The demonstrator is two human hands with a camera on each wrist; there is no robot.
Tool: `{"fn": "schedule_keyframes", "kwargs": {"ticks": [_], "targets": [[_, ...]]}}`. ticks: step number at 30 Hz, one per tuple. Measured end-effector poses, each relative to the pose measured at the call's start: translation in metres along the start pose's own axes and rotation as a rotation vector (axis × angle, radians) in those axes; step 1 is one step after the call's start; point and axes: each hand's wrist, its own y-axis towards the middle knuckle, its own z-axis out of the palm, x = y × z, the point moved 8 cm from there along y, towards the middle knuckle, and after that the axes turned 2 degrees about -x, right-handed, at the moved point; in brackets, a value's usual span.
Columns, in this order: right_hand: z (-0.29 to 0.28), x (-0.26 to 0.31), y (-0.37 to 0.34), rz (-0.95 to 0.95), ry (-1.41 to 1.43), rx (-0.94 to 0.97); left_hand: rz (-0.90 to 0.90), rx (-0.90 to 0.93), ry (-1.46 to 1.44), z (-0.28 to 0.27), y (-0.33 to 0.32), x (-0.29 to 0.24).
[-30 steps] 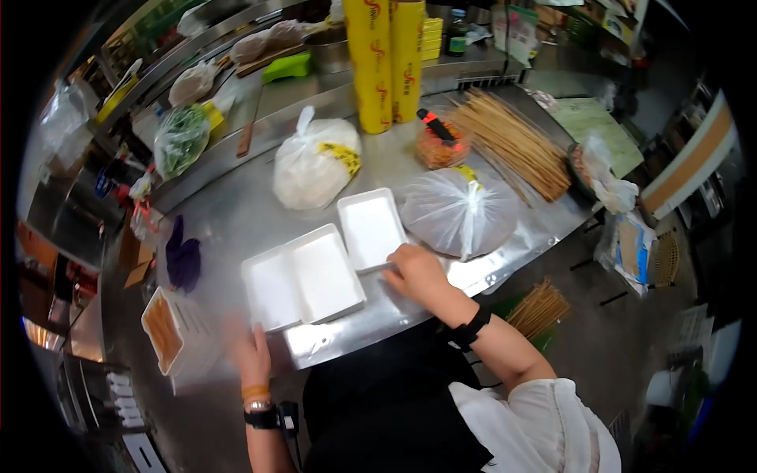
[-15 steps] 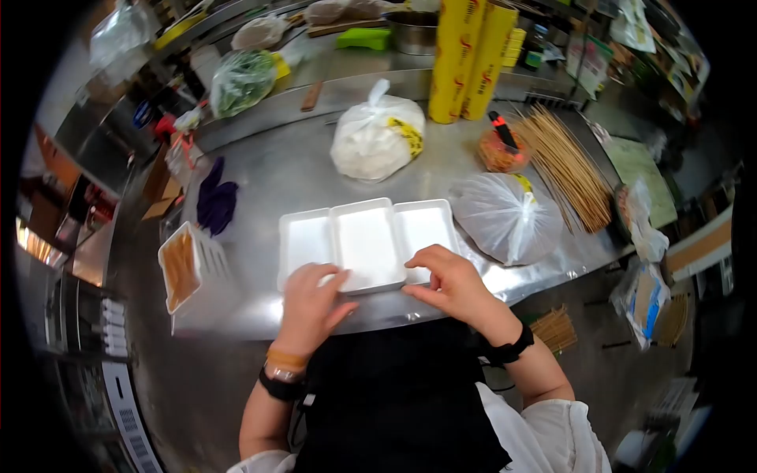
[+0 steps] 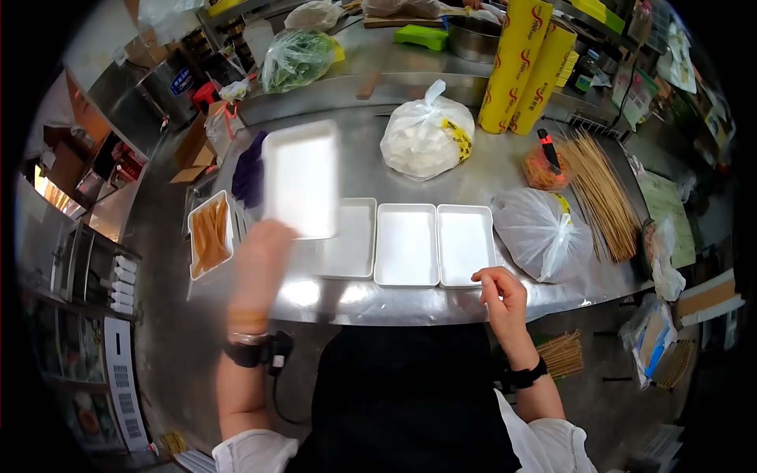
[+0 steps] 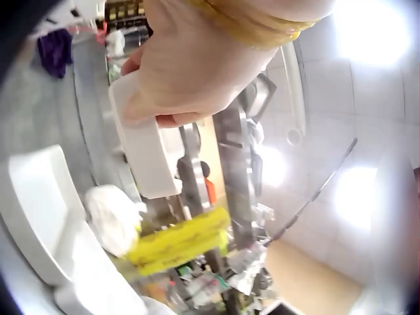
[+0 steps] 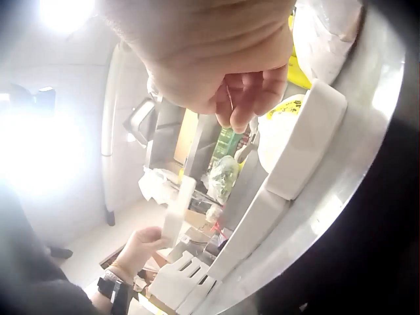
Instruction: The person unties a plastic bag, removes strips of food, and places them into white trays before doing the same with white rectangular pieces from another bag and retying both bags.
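Observation:
My left hand, blurred in the head view, grips a shallow white rectangular tray by its near edge. That tray is held up above the table, its inside facing the head camera; the left wrist view has the fingers and thumb pinching its end. Below stand a left tray, a middle tray and a right tray, side by side in a row. My right hand holds nothing, its fingers loosely bent at the near right corner of the right tray.
A white slotted container with tan strips stands at the left, a purple glove-like item behind it. Knotted plastic bags, yellow film rolls and a bundle of sticks sit at the back and right of the steel table.
My left hand has risen from the row and moved left with a tray in its grip. My right hand has shifted to the right tray's outer corner. The head view has turned left.

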Motion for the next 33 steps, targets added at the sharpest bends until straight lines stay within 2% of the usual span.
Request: {"fn": "schedule_keyframes", "kwargs": {"ticks": [3, 5, 8, 9, 11, 14, 18, 21, 23, 26, 28, 29, 31, 33], "targets": [[0.009, -0.007, -0.006, 0.004, -0.026, 0.041, -0.076, 0.168, 0.262, 0.025, -0.026, 0.058], [0.016, -0.011, -0.007, 0.015, -0.023, 0.055, -0.092, 0.229, 0.268, 0.046, -0.045, 0.077], [0.020, -0.003, -0.002, -0.068, -0.078, 0.046, -0.142, 0.266, 0.187, 0.074, -0.063, 0.101], [0.020, 0.000, 0.001, -0.100, -0.135, 0.042, -0.165, 0.269, 0.144, 0.079, -0.065, 0.103], [0.021, 0.007, 0.008, -0.168, -0.248, 0.034, -0.097, 0.335, 0.343, 0.090, -0.068, 0.104], [0.028, 0.022, 0.012, -0.479, -0.531, 0.058, -0.039, 0.357, 0.589, 0.103, -0.063, 0.109], [0.030, -0.001, 0.014, -0.437, -0.559, 0.200, -0.016, 0.452, 0.702, 0.116, -0.066, 0.111], [0.036, 0.004, 0.013, -0.441, -0.526, 0.317, 0.075, 0.530, 0.646, 0.118, -0.072, 0.091], [0.038, 0.012, 0.017, -0.444, -0.466, 0.380, 0.091, 0.428, 0.458, 0.090, -0.071, 0.068], [0.023, 0.030, 0.055, -0.434, -0.470, 0.279, 0.018, 0.252, 0.160, 0.036, -0.035, 0.010], [0.022, 0.047, 0.101, -0.358, -0.460, 0.217, -0.082, 0.364, -0.321, 0.052, -0.029, -0.028], [0.025, 0.055, 0.127, -0.370, -0.407, 0.203, 0.008, 0.539, -0.540, 0.074, -0.032, -0.060], [0.036, 0.063, 0.178, -0.323, -0.406, 0.154, 0.330, 0.614, -0.669, 0.114, -0.049, -0.126], [0.054, 0.068, 0.230, -0.418, -0.385, 0.161, 0.511, 0.693, -0.811, 0.157, -0.064, -0.176]]}}
